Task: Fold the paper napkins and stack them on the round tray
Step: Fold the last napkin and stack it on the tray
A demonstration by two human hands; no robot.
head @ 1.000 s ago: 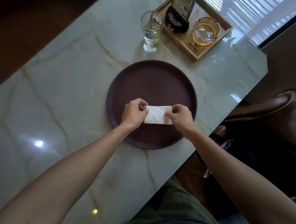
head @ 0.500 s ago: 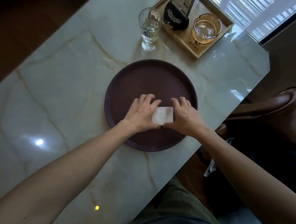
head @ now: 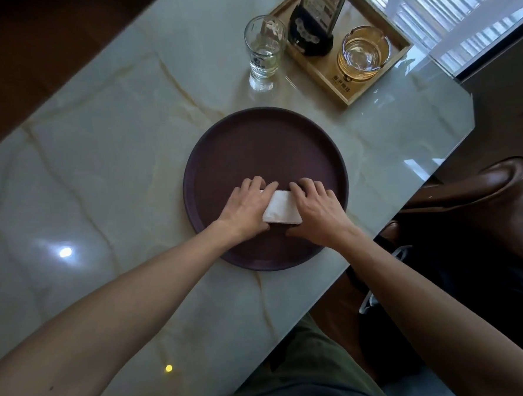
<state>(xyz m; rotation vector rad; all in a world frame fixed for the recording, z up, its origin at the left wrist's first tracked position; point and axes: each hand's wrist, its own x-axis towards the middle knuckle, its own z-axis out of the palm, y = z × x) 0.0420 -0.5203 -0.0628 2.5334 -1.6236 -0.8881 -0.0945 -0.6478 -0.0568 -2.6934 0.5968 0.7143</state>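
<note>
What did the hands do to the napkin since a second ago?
Both hands, left hand and right hand, let go their pinch grip, folded the white paper napkin narrower and now press it flat on the round dark-brown tray. The tray and clear drinking glass stayed put.

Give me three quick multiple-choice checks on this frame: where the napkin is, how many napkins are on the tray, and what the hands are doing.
1. Where is the napkin?
A. On the wooden tray
B. On the round tray
C. On the bare marble

2. How many napkins show on the round tray?
A. One
B. Three
C. Five

3. What are the hands doing?
A. Lifting the glass
B. Hanging off the table
C. Pressing flat on the napkin

Answers:
1 B, the white napkin lies inside the dark rim.
2 A, only one folded piece shows.
3 C, the left hand and right hand lie palm down on its two ends.
</note>
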